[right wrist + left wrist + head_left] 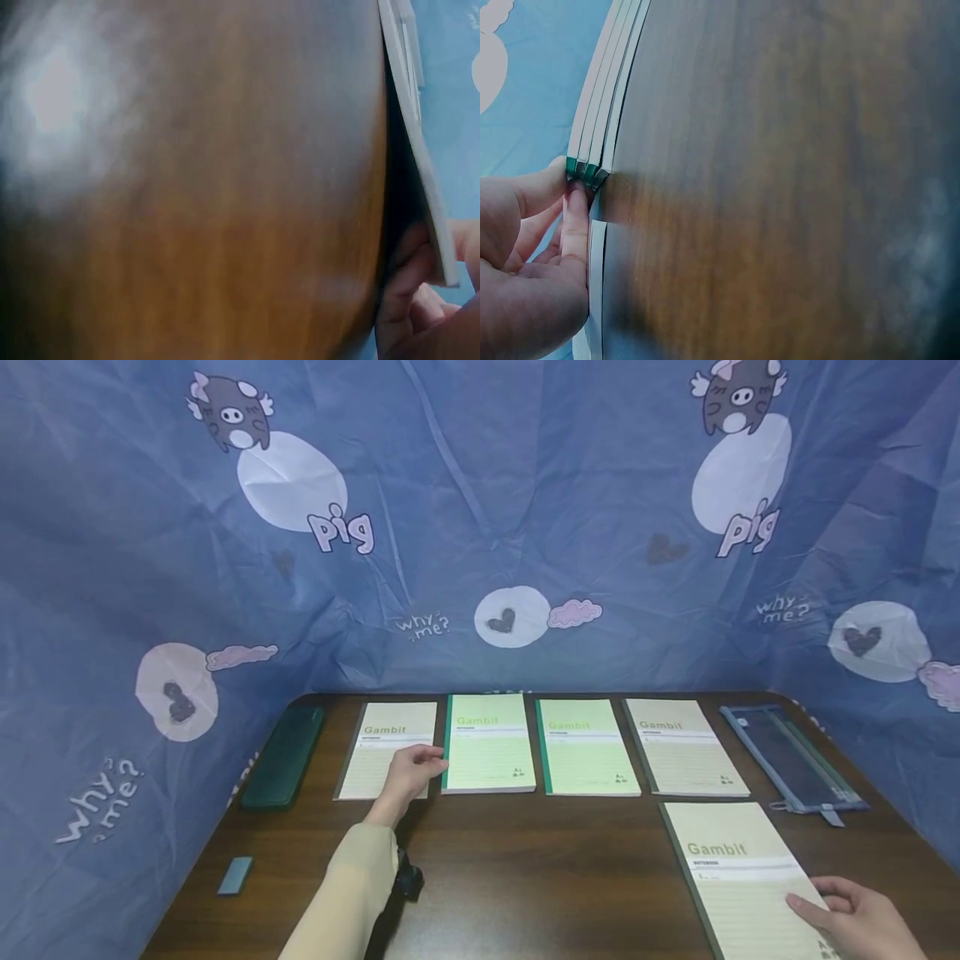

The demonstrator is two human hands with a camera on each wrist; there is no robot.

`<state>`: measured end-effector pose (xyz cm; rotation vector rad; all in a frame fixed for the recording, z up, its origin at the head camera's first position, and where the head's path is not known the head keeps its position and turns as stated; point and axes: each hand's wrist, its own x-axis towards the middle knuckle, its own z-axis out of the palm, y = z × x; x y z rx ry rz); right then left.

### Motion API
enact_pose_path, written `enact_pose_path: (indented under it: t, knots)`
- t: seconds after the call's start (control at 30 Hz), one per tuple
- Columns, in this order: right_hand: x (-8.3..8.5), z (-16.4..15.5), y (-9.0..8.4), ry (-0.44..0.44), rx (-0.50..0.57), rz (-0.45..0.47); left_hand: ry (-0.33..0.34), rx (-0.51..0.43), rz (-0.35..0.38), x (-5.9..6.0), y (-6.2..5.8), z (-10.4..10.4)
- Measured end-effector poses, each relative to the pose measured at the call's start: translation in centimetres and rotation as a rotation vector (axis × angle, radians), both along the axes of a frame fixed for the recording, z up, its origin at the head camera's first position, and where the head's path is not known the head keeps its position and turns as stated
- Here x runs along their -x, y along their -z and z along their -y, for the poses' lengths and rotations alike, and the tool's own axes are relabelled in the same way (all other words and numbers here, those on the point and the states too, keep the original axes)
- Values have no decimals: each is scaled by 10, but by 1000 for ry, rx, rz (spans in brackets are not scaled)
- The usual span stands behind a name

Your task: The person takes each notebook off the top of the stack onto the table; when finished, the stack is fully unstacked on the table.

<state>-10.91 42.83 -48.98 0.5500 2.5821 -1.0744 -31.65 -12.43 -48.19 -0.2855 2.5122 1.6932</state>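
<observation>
Dark wood makes up the table, backed by a blue cloth printed with pigs. Four notebooks lie in a row along the far edge: a beige one at the left, a green stack beside it, a second green one, and another beige one. A fifth, the near beige notebook, lies closer in on the right. A clear pencil pouch sits at the far right, a dark green case at the far left, and a small grey eraser near the left front edge.

The left hand is at the spine of the green stack, thumb and fingers pinching the corner where several green-edged books lie one on another, as the left wrist view shows. A likely slip: with only a corner held, the lower books could fan out or drop back, or the stack could nudge the beige notebook it touches.

The right hand grips the near beige notebook at its lower right corner, fingers curled beneath the edge and the thumb on the cover, the corner lifted a little off the table. Held so near the corner, the cover could bend or slide free.
</observation>
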Motion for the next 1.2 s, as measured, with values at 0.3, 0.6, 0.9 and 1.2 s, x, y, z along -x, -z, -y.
enact_pose_path:
  t: [0.3,0.6,0.9,1.2]
  knots:
    - [-1,6,-3,-36,-264,-43,8,-5,-18,-1,1,0]
    - [-3,11,-7,-38,-343,-60,21,-9,-32,-2,1,0]
    - [-2,8,-6,-48,-326,-40,17,-9,-31,-3,0,1]
    - [1,10,-12,-26,-310,-44,23,-4,-45,-4,-2,0]
